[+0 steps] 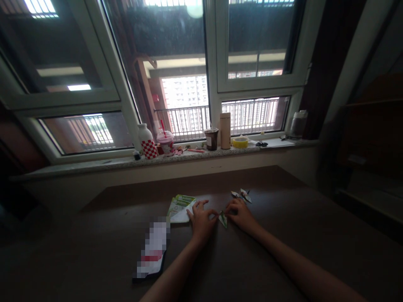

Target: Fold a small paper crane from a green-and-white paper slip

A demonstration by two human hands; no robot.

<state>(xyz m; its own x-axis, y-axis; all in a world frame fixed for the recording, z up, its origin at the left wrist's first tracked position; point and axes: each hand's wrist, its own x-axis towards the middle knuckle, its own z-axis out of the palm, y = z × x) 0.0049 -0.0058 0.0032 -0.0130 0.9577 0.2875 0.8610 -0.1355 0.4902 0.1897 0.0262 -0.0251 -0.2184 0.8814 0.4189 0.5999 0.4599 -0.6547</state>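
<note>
My left hand (201,221) and right hand (241,214) rest on the dark worktop (283,235), each grip pinched closed on one side of the small folded green paper (223,219) lying between them, a stack of sheets (181,207) just beside my left, two folded pieces (242,195) near my right.

Table (283,235): folded paper (223,219) between left hand (201,222) and right hand (241,214); leaflets (181,207) left, phone (153,251) nearer-left, two folded pieces (242,195) behind; sill (94,163) beyond, bearing cups (166,142).
</note>
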